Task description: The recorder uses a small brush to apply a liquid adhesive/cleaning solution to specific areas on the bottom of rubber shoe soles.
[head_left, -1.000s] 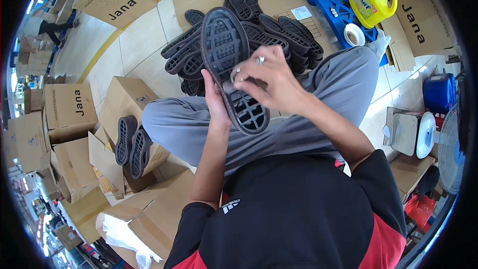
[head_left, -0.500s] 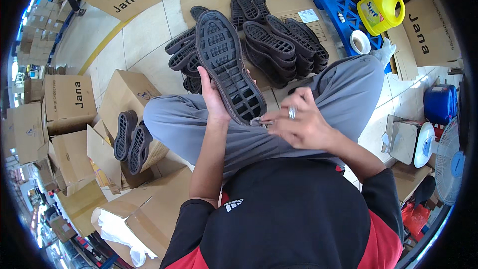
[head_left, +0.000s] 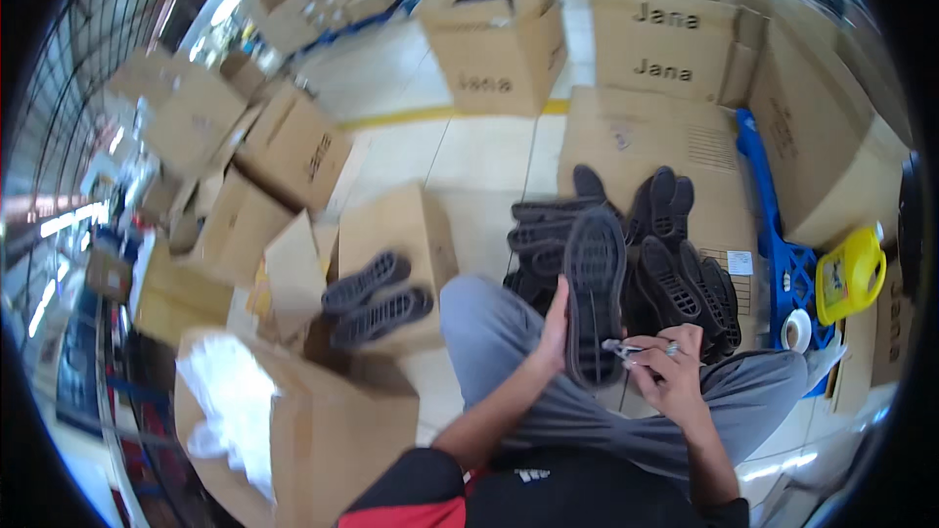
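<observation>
A dark shoe sole (head_left: 595,274) with a grid of hollows stands tilted in front of me, heel end toward me. My left hand (head_left: 555,330) grips it along its left edge, the fingers hidden behind it. At the heel's right side, my right hand (head_left: 667,362), with a ring on one finger, pinches a small silvery-grey tool (head_left: 614,345), its tip against the sole's face. Blur hides the tool's exact kind. Beyond lie stacked dark soles (head_left: 670,279) on a flattened cardboard sheet (head_left: 665,137). Two more soles (head_left: 381,316) rest on a cardboard box (head_left: 391,225) to my left.
A yellow jug (head_left: 849,279) and a white cup (head_left: 797,330) stand by a blue plastic pallet (head_left: 778,254) at the right. An opened carton (head_left: 333,450) with white wrapping (head_left: 230,401) is at lower left. Large cartons (head_left: 489,49) stand farther off.
The view has swung up and left, so more of the room shows. The sole is held more upright, and the right hand's tool has moved from its heel end onto its face.
</observation>
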A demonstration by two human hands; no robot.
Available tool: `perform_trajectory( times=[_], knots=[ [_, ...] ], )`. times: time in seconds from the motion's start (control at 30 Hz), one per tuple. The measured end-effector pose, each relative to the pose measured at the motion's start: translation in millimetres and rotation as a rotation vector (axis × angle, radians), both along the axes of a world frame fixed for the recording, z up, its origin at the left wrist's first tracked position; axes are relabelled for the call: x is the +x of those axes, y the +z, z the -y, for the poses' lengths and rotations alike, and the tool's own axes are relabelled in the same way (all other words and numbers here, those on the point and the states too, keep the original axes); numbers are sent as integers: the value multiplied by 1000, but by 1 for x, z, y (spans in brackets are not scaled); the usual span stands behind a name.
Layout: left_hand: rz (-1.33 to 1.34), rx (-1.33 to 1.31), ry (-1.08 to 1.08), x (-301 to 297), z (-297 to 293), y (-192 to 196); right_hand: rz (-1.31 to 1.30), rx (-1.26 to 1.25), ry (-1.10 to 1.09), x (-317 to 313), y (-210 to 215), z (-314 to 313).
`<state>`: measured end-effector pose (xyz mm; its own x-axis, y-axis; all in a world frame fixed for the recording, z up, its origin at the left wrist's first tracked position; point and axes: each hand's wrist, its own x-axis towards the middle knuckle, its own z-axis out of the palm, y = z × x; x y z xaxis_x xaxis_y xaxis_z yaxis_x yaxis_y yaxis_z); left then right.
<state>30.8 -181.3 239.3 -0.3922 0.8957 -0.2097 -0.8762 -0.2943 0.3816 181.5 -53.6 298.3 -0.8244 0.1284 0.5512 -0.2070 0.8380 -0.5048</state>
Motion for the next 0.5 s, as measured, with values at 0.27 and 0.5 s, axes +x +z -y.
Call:
perform_trajectory(
  times=[0.27, 0.5],
  knots=[
    [-174, -195, 865, -94, 82, 16, -114, -776, -353, 26, -41, -40],
    [8, -325, 1297, -193, 216, -11, -97, -730, -450, 33, -63, -58]
  ],
)
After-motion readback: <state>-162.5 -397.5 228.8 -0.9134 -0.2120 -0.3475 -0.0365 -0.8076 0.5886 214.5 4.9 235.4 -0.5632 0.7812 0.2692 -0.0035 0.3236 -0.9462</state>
